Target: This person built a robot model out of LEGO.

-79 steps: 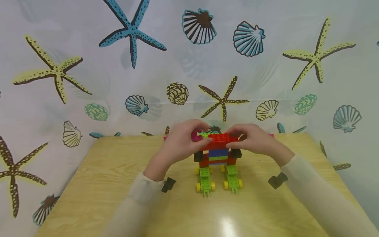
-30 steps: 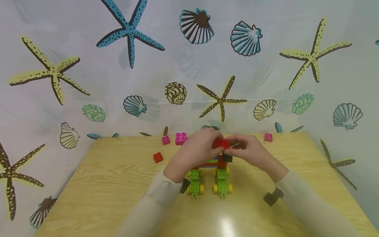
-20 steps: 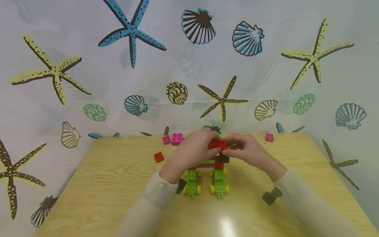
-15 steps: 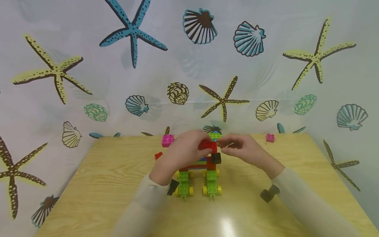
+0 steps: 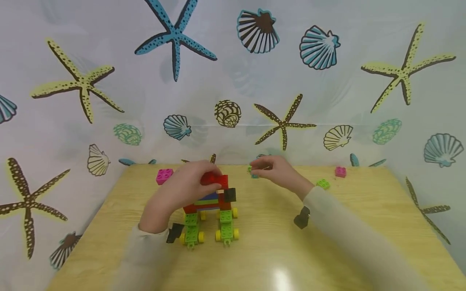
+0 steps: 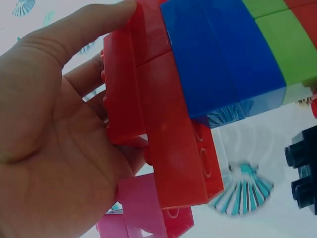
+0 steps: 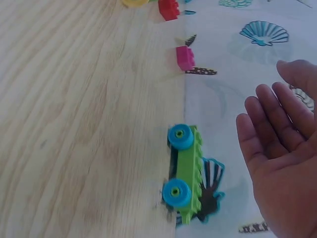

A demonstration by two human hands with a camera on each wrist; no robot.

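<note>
My left hand (image 5: 189,188) grips the top red brick (image 5: 214,180) of a brick model (image 5: 209,206) that stands on green wheeled feet on the wooden table (image 5: 255,250). The left wrist view shows that hand (image 6: 59,139) curled round the red bricks (image 6: 168,144), with blue (image 6: 218,59) and green bricks beside them. My right hand (image 5: 271,169) is off the model, stretched to the table's back edge. Its fingers (image 7: 270,124) are straight and hold nothing, just beside a green plate with blue wheels (image 7: 185,173).
Loose bricks lie along the back of the table: a pink one (image 5: 164,176) at the left, a green one (image 5: 323,184) and a small pink one (image 5: 341,171) at the right. A shell-and-starfish curtain (image 5: 233,81) hangs right behind the table.
My right hand has let go of the model and moved back toward the far edge. The left hand has shifted the model to the left while still holding its top.
</note>
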